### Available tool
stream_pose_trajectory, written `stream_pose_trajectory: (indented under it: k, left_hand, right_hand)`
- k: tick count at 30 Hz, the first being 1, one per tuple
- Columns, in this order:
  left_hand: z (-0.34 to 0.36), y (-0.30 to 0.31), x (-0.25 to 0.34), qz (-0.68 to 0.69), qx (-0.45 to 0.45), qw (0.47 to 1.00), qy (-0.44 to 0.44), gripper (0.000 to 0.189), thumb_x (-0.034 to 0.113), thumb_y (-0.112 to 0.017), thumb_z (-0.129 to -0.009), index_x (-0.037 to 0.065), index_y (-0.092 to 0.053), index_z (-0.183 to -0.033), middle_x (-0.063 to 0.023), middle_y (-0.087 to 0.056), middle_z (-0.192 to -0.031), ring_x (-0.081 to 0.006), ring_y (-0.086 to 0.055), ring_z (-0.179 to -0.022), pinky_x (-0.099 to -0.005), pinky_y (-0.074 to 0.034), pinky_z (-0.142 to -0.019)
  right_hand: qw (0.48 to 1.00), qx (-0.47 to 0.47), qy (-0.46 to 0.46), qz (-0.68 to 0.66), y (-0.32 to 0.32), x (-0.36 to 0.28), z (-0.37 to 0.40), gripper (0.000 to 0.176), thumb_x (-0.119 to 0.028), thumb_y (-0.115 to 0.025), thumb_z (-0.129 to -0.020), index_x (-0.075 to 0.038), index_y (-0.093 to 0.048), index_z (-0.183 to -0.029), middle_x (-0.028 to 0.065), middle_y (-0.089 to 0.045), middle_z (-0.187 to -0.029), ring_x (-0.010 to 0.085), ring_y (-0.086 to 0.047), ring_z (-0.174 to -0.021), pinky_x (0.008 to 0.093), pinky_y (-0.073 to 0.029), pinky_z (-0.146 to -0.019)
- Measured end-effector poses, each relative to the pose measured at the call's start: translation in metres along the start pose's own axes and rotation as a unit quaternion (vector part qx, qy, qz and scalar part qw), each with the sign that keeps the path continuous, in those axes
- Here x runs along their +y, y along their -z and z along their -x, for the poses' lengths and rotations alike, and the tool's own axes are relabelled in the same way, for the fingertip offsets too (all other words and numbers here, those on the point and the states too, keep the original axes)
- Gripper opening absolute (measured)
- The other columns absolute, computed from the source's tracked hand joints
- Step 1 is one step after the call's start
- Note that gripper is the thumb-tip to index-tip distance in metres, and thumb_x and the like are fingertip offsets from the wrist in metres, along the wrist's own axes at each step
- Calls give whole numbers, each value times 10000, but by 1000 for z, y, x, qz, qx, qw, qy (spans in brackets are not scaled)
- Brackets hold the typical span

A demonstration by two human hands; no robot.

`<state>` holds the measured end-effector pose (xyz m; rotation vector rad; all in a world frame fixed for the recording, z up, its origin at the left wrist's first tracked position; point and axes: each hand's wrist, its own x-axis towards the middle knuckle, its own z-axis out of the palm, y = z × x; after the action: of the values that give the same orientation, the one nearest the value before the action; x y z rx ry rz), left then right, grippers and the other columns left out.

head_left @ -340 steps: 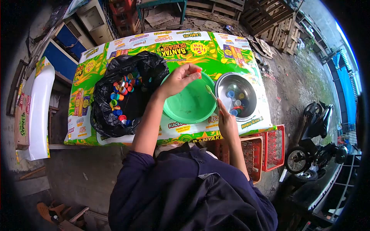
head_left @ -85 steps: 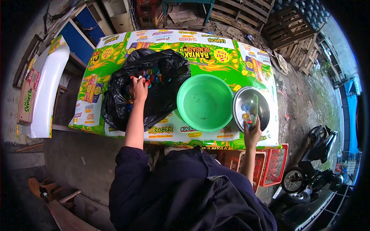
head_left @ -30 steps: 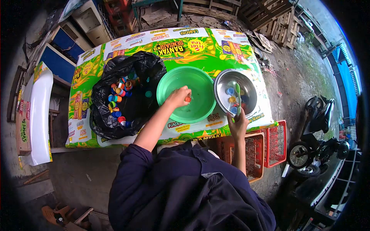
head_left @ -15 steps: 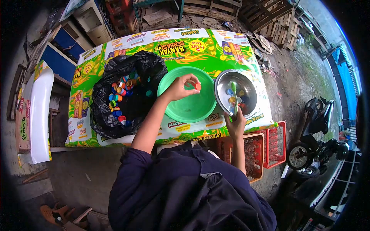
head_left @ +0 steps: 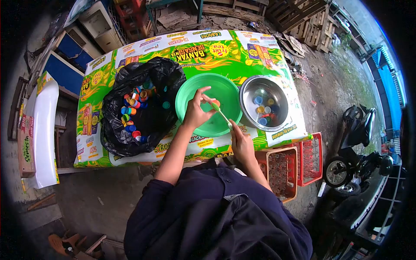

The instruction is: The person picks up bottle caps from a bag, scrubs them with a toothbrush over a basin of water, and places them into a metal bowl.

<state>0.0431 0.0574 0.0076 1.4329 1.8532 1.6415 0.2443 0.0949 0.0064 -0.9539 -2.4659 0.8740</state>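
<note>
Over the green basin point(head_left: 186, 93), my left hand point(head_left: 198, 110) pinches an orange bottle cap point(head_left: 215, 102) between its fingers. My right hand point(head_left: 242, 142) grips the handle of a green toothbrush point(head_left: 224, 117), whose head is at the cap. To the right of the basin stands a metal bowl point(head_left: 246, 102) with several bottle caps point(head_left: 261, 109) in it. A black plastic bag point(head_left: 167, 71) lies open on the left, holding many loose bottle caps point(head_left: 134, 104) of mixed colours.
A green printed cover point(head_left: 234, 50) spreads over the table. Crates with glass bottles point(head_left: 284, 173) stand under its front right edge. A motorbike point(head_left: 355, 167) is parked at the right. Wooden pallets point(head_left: 303, 21) lie behind, and a white roll point(head_left: 45, 130) is at the left.
My right hand has moved left from the metal bowl, bringing the toothbrush to the cap in my left hand. The left hand has shifted slightly left and lower over the basin.
</note>
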Motion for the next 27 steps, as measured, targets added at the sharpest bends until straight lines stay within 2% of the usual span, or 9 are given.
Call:
stream_pose_trajectory:
  k: [3,4,7,12,16,20,23,25,27]
  left_hand:
    - [3,3,8,-11,17,1000,-15,693,78,-773,-609,55,-401,-1194,-90,-607,-759,-228,-634,-801,-334,-498,-765]
    - [2,4,7,-16,15,1000,-22,708,81,-774,-609,53,-392,-1204,-90,-607,-759,-227,-632,-794,-335,-497,-759]
    - [1,5,1,-26,5,999,-32,751,89,-779,-607,46,-363,-1231,-91,-604,-754,-222,-624,-773,-336,-489,-750]
    - [8,5,-1,-32,21,999,-15,829,76,-791,-600,43,-310,-1274,-79,-605,-728,-199,-629,-792,-329,-464,-774]
    - [7,7,0,-17,35,999,2,845,73,-791,-599,25,-288,-1277,-82,-592,-716,-198,-622,-770,-325,-462,-778]
    - [4,10,2,-28,32,999,0,834,60,-787,-599,19,-290,-1267,-85,-585,-712,-202,-623,-770,-318,-465,-775]
    - [6,9,0,-25,38,999,-7,820,51,-781,-603,17,-293,-1260,-85,-584,-712,-202,-621,-763,-316,-466,-770]
    - [6,8,-1,-30,39,999,-12,811,47,-777,-607,16,-294,-1258,-83,-585,-714,-201,-618,-756,-317,-466,-768]
    - [4,6,-1,-31,33,999,-12,804,46,-772,-611,15,-295,-1258,-81,-586,-715,-196,-613,-749,-317,-465,-768]
  right_hand:
    - [997,52,-56,8,6,10,-13,333,-141,-470,-878,-95,-488,-1208,235,-566,-660,373,-575,-572,446,-423,-514]
    - [997,76,-22,-11,5,7,-12,339,-154,-467,-880,-136,-479,-1218,222,-567,-652,389,-563,-558,463,-417,-492]
    - [997,48,53,9,-1,-7,-9,335,-151,-466,-878,-138,-479,-1213,212,-573,-649,380,-566,-553,461,-422,-488]
    - [997,57,41,34,0,-1,-19,365,-154,-488,-866,-172,-460,-1230,203,-580,-647,366,-581,-560,465,-429,-480]
    - [997,37,-32,54,2,6,-21,351,-146,-484,-868,-172,-476,-1218,196,-590,-680,357,-582,-557,457,-425,-471]
    - [996,39,54,52,1,-10,-8,376,-152,-494,-869,-167,-459,-1243,198,-584,-661,349,-571,-531,451,-417,-458]
    - [997,45,-44,44,-4,12,-10,391,-149,-501,-866,-165,-452,-1254,197,-581,-651,347,-570,-527,447,-417,-464]
    - [992,96,83,9,-5,0,-3,391,-165,-486,-875,-157,-444,-1264,202,-576,-634,344,-563,-500,444,-414,-451]
    - [998,29,23,58,-7,1,0,402,-172,-485,-876,-164,-432,-1274,202,-579,-645,341,-567,-505,442,-419,-456]
